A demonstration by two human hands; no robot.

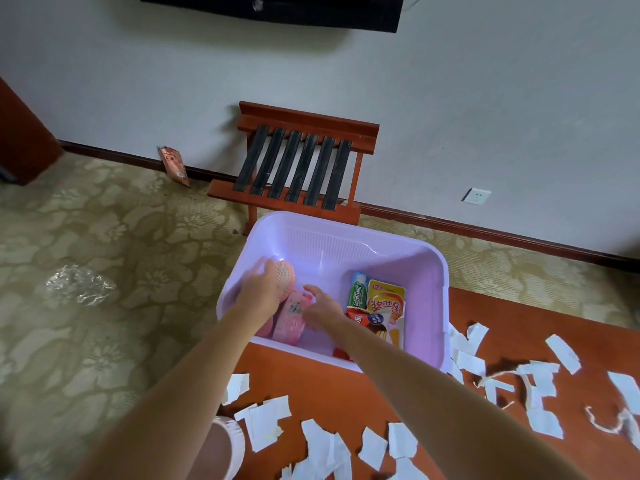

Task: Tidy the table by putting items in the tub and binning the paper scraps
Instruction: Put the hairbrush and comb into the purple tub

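Paper scraps (322,441) nearest; left hand (263,289) grips pink brush (284,277); right hand (320,306) loose beside Doublemint pack (357,291).

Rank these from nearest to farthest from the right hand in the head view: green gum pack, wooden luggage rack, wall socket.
From the right hand:
1. Green gum pack, just to its right inside the purple tub.
2. Wooden luggage rack, beyond the tub against the wall.
3. Wall socket, far right on the wall.
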